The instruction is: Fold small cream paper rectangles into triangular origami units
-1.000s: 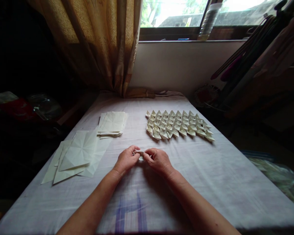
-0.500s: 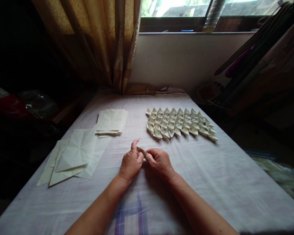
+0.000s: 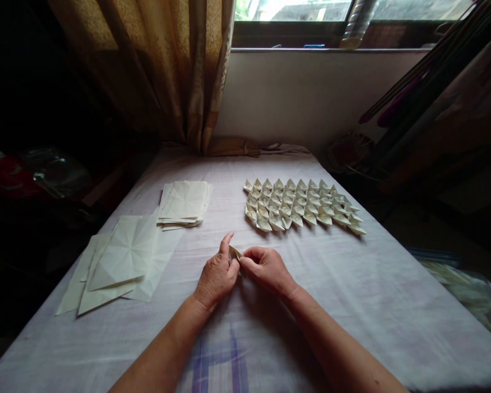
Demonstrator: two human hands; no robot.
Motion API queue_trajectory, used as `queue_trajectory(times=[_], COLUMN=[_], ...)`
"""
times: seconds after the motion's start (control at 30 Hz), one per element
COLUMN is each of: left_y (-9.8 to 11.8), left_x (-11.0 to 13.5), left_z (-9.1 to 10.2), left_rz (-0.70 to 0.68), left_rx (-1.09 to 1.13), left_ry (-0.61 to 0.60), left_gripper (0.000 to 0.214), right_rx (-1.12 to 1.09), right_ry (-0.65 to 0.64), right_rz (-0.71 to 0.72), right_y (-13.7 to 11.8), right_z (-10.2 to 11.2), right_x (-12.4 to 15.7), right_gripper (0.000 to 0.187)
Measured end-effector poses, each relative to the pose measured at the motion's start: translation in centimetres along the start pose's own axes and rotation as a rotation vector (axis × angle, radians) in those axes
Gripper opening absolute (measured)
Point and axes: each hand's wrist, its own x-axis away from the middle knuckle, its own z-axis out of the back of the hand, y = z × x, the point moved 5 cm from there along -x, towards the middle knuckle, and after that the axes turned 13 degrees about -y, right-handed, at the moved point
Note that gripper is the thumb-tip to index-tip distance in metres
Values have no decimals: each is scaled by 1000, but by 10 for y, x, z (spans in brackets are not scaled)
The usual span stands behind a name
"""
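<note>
A small piece of folded paper [image 3: 234, 253] is pinched between my two hands above the middle of the table. My left hand [image 3: 220, 273] grips its left side, index finger pointing up and thumb pressed in. On the other side, my right hand [image 3: 269, 268] holds the paper's edge between thumb and curled fingers. Much of the paper is hidden by the fingers. Beyond my right hand sit several rows of small folded paper boats [image 3: 298, 204], points up. To the left of my hands lie creased paper sheets [image 3: 126, 254], overlapping, and behind them a stack of paper squares [image 3: 184, 201].
A pale cloth with purple stripes covers the table [image 3: 352, 305]. A gold curtain [image 3: 147, 71] hangs at the far left edge, beside a wall and window [image 3: 294, 11]. Plastic-wrapped things [image 3: 466, 289] lie low beyond the table's right side.
My right thumb and fingers have shifted slightly along the folded paper, and more of its edge shows. My left hand keeps its grip. The view has tilted a little.
</note>
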Motion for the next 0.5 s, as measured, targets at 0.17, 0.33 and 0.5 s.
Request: queue_trajectory(times=[0.17,0.33,0.5], left_y=[1,2,-7], left_x=[-1,-4,-10], left_z=[2,6,7], left_rz=[58,113,52], left_rx=[-24,-32,138], left_ry=[-19,-54,-94], left_gripper=[68,67,50], right_rx=[153,316,306], right_ry=[44,87,100], right_rz=[-75,-119,-137], right_y=[-3,-5,2], right_z=[0,-1,0], right_x=[-1,0,-2], right_gripper=[16,16,9])
